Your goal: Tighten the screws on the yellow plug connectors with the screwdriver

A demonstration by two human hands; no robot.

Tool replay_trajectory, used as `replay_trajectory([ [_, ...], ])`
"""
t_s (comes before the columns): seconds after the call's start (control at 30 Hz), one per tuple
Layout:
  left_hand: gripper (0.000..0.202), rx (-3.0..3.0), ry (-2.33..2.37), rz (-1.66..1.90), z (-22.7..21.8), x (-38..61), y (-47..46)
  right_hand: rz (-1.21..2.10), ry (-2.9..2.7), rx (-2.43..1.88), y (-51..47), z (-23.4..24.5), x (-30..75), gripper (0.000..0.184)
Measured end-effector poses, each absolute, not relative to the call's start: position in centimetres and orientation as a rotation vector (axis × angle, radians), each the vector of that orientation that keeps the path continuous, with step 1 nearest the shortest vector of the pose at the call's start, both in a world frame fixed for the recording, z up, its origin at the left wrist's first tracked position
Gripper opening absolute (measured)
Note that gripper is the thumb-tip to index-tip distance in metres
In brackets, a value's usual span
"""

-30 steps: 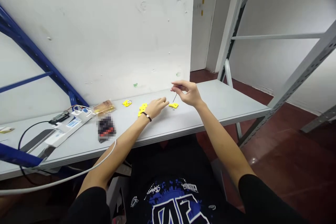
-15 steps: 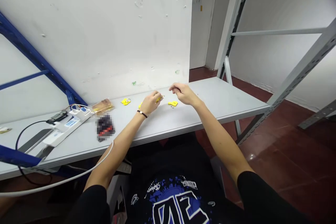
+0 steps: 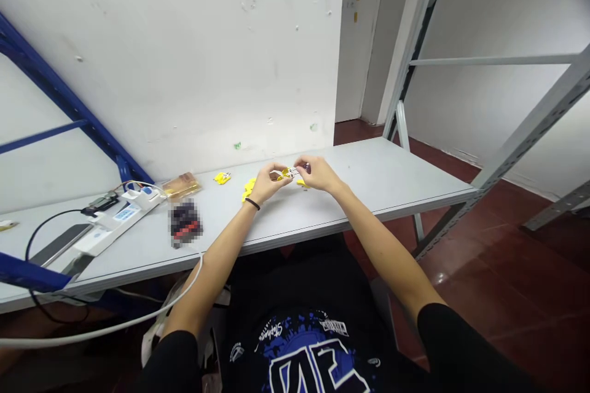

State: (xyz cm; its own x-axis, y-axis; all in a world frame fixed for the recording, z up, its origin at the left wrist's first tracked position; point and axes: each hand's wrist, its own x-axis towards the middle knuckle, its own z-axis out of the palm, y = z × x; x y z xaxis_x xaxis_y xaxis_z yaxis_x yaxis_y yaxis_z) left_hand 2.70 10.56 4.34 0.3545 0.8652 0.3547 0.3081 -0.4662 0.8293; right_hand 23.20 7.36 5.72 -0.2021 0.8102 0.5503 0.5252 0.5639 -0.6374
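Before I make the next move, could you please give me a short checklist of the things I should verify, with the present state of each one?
1. Left hand grips the yellow part: ok, held at the fingertips.
2. Right hand holds the thin tool: ok, its shaft points toward the yellow part.
3. Tool tip is seated in the part: cannot tell, too small.
4. Loose yellow piece is in full sight: not ok, the right hand partly covers it.
5. Power strip is away from both hands: ok, off to the left.
6. White cable is free of the left forearm: cannot tell, it crosses it in this view.
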Motion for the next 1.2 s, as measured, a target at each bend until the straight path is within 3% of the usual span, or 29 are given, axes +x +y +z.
replay_trajectory([
  [0.2, 0.044, 1.972, 1.047, 1.078, 4.2, 2.4, 10.6, 0.504, -1.678, -0.797, 7.6, 5.6, 22.9, 0.012],
  [0.37, 0.043, 2.024, 1.030, 0.972, 4.3, 2.3, 10.1, 0.677, -1.379, -0.469, 8.0, 5.7, 22.3, 0.035],
  [0.57, 0.041, 2.069, 0.993, 0.795, 4.0, 2.1, 9.8, 0.771, -1.177, -0.342, 7.0, 6.5, 21.3, 0.048],
  [1.2, 0.045, 2.029, 0.938, 0.810, 3.9, 2.1, 9.8, 0.685, -1.284, -0.352, 5.9, 6.0, 20.1, 0.045],
])
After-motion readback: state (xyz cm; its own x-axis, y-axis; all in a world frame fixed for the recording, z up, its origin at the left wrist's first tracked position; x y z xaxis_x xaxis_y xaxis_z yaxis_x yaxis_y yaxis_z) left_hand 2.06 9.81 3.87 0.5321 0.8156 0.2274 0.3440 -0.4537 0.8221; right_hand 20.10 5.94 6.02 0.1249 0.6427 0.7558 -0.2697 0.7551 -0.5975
